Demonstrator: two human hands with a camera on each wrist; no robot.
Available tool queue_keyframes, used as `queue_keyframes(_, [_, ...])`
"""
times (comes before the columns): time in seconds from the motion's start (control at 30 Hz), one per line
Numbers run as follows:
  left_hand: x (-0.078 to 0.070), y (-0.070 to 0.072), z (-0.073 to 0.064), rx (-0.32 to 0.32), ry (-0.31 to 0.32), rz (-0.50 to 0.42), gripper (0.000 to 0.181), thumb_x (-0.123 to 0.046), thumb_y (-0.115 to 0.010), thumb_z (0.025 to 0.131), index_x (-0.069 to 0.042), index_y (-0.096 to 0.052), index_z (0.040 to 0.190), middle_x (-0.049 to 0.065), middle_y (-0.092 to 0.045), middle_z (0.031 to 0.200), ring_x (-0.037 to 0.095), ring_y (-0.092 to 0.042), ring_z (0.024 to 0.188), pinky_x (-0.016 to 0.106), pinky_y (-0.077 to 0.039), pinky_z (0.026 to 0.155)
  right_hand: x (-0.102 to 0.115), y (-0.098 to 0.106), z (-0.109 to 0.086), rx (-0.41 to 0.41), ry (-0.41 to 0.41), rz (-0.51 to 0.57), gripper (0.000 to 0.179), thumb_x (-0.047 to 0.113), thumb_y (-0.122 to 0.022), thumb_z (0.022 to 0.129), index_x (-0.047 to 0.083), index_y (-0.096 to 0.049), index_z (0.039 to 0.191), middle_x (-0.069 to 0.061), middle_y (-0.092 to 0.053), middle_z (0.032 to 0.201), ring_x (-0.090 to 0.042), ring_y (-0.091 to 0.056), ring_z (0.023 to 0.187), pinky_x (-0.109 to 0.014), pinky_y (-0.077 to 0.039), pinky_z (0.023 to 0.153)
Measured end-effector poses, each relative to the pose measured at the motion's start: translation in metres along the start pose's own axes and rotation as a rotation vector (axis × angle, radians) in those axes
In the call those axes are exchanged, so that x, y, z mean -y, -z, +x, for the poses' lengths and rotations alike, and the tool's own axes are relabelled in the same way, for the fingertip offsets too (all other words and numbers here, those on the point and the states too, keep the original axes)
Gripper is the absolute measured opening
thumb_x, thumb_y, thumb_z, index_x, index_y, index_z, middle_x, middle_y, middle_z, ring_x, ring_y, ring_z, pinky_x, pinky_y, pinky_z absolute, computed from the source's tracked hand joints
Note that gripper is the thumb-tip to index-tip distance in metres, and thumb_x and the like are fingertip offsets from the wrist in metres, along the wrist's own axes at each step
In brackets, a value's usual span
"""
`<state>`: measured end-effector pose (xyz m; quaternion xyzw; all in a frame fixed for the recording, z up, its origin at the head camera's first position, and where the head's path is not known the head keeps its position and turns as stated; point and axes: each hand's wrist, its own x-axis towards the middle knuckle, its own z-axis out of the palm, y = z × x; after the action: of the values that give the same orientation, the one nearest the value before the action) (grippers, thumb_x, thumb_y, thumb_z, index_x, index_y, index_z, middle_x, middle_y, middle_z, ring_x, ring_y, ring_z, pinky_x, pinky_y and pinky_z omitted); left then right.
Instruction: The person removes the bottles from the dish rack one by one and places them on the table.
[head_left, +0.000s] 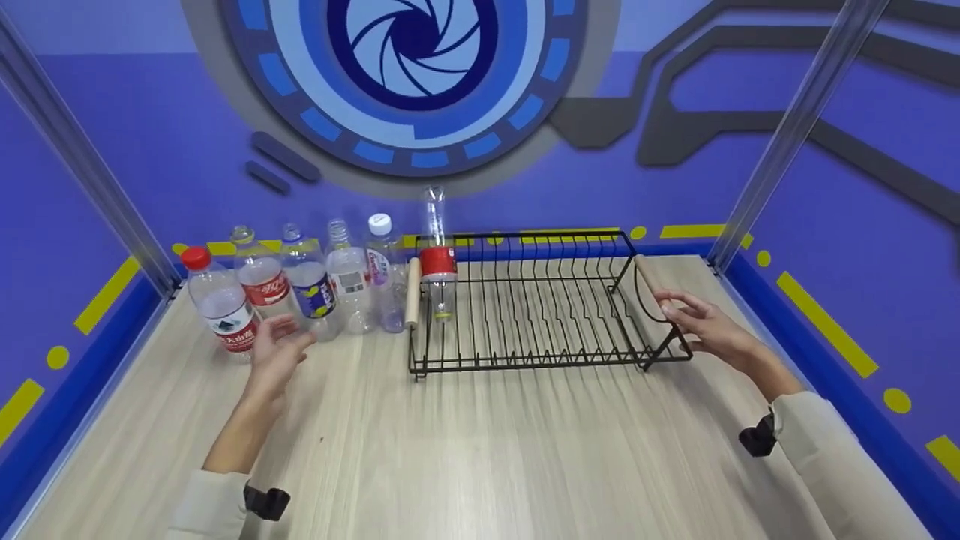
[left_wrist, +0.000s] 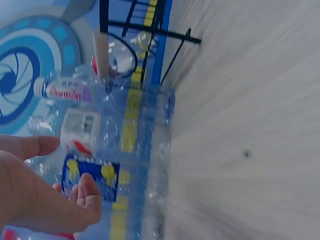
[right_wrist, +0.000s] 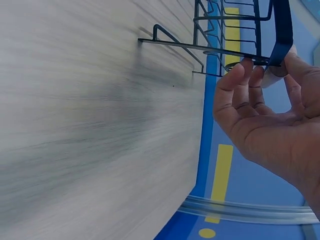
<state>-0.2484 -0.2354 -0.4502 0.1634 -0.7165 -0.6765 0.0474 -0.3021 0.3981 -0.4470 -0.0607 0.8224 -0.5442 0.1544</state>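
Bottles [head_left: 304,289]: 5 clear plastic, standing
Rack [head_left: 525,307]: black wire, wooden handles
Left hand [head_left: 274,352]: fingers relaxed near bottles
Right hand [head_left: 705,322]: loosely spread at rack end
Surface [head_left: 480,450]: pale woodgrain

A pale wood-grain table [head_left: 480,450] carries it all. Far left stands a row of five clear plastic bottles [head_left: 300,289]; right of them sits a black wire dish rack [head_left: 525,307], one upturned bottle [head_left: 437,255] inside.

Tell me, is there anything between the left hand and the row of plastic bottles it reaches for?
Nothing visible. The left hand is open just in front of the clear plastic bottle with a blue and yellow label, with only bare wooden table around it.
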Motion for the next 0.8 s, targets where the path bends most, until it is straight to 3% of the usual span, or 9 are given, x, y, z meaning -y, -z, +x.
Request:
queue_keyframes(0.1, [-0.002,-0.013,-0.003,0.115,-0.071,0.074,0.051,-0.006,-0.060,0.100,-0.003,-0.038,0.146,0.013,-0.048,0.139,0.001,-0.055,0.098,0.022,-0.047,0.083,0.000,-0.001,0.000,-0.009,0.001,0.000,0.044,0.043,-0.049,0.108,0.032,-0.045,0.151,0.005,-0.045,0.151,-0.035,-0.035,0.143,-0.034,-0.051,0.093])
queue_keyframes(0.2, [0.000,-0.027,-0.003,0.204,-0.157,0.147,0.049,-0.007,-0.060,0.101,-0.005,-0.044,0.147,0.019,-0.051,0.141,0.006,-0.057,0.103,0.026,-0.047,0.085,-0.001,-0.002,0.001,-0.019,0.002,-0.007,0.044,0.043,-0.049,0.108,0.033,-0.045,0.151,0.012,-0.048,0.146,-0.031,-0.039,0.140,-0.033,-0.052,0.091])
queue_keyframes(0.43, [0.015,-0.057,-0.004,0.331,-0.335,0.267,0.050,-0.014,-0.069,0.097,-0.010,-0.055,0.145,0.020,-0.059,0.138,0.026,-0.059,0.115,0.029,-0.049,0.089,-0.003,-0.003,0.000,-0.013,-0.002,0.013,0.047,0.043,-0.048,0.108,0.029,-0.043,0.152,-0.010,-0.030,0.162,-0.041,-0.029,0.147,-0.038,-0.049,0.096])
queue_keyframes(0.63, [0.024,-0.065,-0.005,0.482,-0.341,0.273,0.059,-0.020,-0.071,0.097,-0.019,-0.050,0.151,0.018,-0.054,0.144,0.040,-0.049,0.130,0.037,-0.042,0.098,-0.004,-0.004,0.002,-0.014,0.005,0.023,0.047,0.043,-0.049,0.108,0.029,-0.043,0.152,-0.015,-0.025,0.165,-0.039,-0.028,0.147,-0.038,-0.049,0.095])
queue_keyframes(0.8, [0.027,-0.067,-0.004,0.531,-0.328,0.254,0.060,-0.020,-0.072,0.096,-0.020,-0.049,0.152,0.018,-0.054,0.146,0.041,-0.047,0.130,0.037,-0.041,0.099,-0.004,-0.004,0.001,-0.019,-0.003,0.014,0.046,0.044,-0.048,0.108,0.031,-0.044,0.151,-0.007,-0.031,0.160,-0.026,-0.038,0.138,-0.037,-0.051,0.094])
